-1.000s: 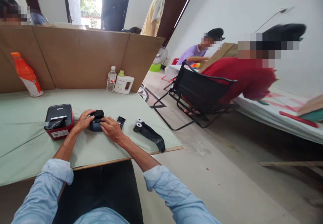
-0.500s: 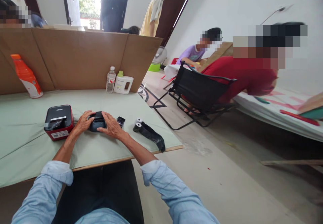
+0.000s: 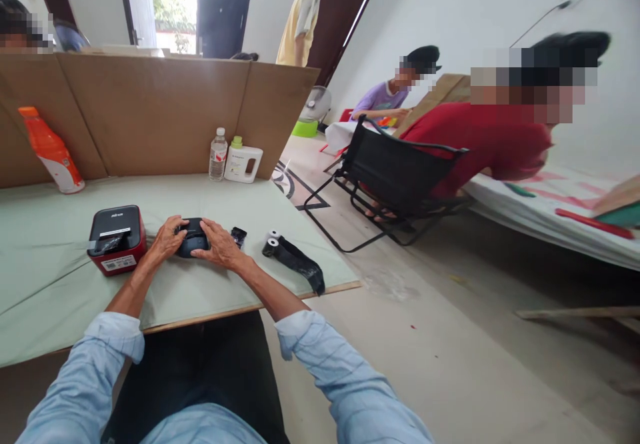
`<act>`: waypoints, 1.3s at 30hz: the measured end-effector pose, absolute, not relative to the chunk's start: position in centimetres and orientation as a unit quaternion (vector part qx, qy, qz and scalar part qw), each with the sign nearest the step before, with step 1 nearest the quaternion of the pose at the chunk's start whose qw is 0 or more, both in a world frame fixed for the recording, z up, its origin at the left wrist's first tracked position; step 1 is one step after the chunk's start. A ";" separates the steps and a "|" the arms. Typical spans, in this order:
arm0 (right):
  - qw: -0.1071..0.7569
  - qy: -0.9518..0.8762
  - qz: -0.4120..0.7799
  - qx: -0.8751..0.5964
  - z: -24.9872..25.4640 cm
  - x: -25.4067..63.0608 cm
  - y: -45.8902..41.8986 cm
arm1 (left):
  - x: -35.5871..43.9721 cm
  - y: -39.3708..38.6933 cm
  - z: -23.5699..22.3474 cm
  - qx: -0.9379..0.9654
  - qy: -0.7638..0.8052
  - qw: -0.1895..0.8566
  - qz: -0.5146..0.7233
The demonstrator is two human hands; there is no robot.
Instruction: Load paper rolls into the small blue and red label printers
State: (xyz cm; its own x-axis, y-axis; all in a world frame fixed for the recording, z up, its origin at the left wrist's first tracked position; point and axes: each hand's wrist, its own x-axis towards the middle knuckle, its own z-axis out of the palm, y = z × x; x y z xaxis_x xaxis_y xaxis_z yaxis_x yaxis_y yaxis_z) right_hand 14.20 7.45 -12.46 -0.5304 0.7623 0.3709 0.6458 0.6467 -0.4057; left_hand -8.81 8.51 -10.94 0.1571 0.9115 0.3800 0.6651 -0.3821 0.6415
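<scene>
Dark device (image 3: pixel 193 243), one: left hand (image 3: pixel 169 236), right hand (image 3: pixel 221 243) grasping opposite sides. Step, I judge: two-handed hold; next calls for even pressure. Contact partly hidden on my feed.

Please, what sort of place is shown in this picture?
Probably a shared indoor workroom: a cardboard partition stands along the cloth-covered table, a person in red sits at another table, and a fan stands beyond.
</scene>
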 end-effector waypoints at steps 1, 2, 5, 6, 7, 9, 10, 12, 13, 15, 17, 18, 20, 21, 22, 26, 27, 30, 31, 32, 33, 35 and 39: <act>0.266 -0.867 0.111 -0.406 -12.5 14.2 7.4 | -8.7 8.5 -10.9 0.742 0.534 0.160 0.372; 0.266 -0.867 0.111 -0.406 -12.5 14.1 7.4 | -8.7 8.5 -10.9 0.742 0.537 0.154 0.371; 0.259 -0.867 0.115 -0.409 -12.3 14.0 7.3 | -8.6 8.1 -10.7 0.746 0.542 0.139 0.361; 0.256 -0.868 0.116 -0.409 -12.2 14.0 7.3 | -8.7 7.9 -10.6 0.750 0.543 0.136 0.353; 0.251 -0.869 0.117 -0.409 -12.0 14.0 7.2 | -8.8 7.6 -10.4 0.755 0.543 0.135 0.340; 0.242 -0.873 0.117 -0.407 -11.8 13.9 7.1 | -9.1 6.7 -9.8 0.767 0.547 0.139 0.305; 0.239 -0.874 0.117 -0.406 -11.7 13.9 7.1 | -9.4 6.2 -9.6 0.772 0.550 0.143 0.285; 0.233 -0.876 0.116 -0.405 -11.7 13.8 7.0 | -9.8 5.2 -9.0 0.780 0.554 0.155 0.247; 0.231 -0.876 0.117 -0.407 -11.7 13.7 6.9 | -10.0 4.7 -8.8 0.784 0.554 0.162 0.231; 0.224 -0.874 0.118 -0.413 -11.8 13.7 6.8 | -10.2 4.1 -8.4 0.791 0.551 0.172 0.205; 0.219 -0.873 0.121 -0.418 -11.9 13.6 6.7 | -10.2 3.8 -8.2 0.793 0.552 0.174 0.192; 0.219 -0.873 0.122 -0.419 -12.0 13.6 6.7 | -10.2 3.7 -8.2 0.792 0.554 0.171 0.191; 0.224 -0.869 0.126 -0.424 -12.0 13.7 6.5 | -10.1 3.6 -8.3 0.789 0.560 0.162 0.194; 0.226 -0.866 0.127 -0.428 -12.0 13.7 6.5 | -10.0 3.5 -8.5 0.787 0.564 0.158 0.195; 0.228 -0.863 0.129 -0.432 -11.9 13.7 6.4 | -9.9 3.4 -8.6 0.785 0.567 0.155 0.196; 0.231 -0.858 0.128 -0.441 -11.8 13.5 6.4 | -9.5 3.2 -8.9 0.787 0.566 0.141 0.201; 0.231 -0.857 0.128 -0.442 -11.8 13.5 6.3 | -9.5 3.2 -8.9 0.791 0.560 0.138 0.203; 0.226 -0.858 0.125 -0.444 -11.4 13.4 6.3 | -9.2 3.3 -8.9 0.798 0.557 0.129 0.193; 0.224 -0.859 0.123 -0.443 -11.1 13.5 6.3 | -9.1 3.4 -8.9 0.796 0.561 0.127 0.186; 0.221 -0.861 0.120 -0.442 -10.9 13.7 6.3 | -9.0 3.4 -9.0 0.794 0.567 0.125 0.181; 0.216 -0.864 0.114 -0.439 -10.6 13.9 6.3 | -8.9 3.5 -9.1 0.792 0.571 0.122 0.177; 0.199 -0.870 0.092 -0.441 -9.9 14.7 6.2 | -8.8 3.6 -9.3 0.790 0.575 0.117 0.180; 0.137 -0.855 0.030 -0.499 -8.7 17.0 5.5 | -8.4 3.5 -9.7 0.785 0.576 0.112 0.198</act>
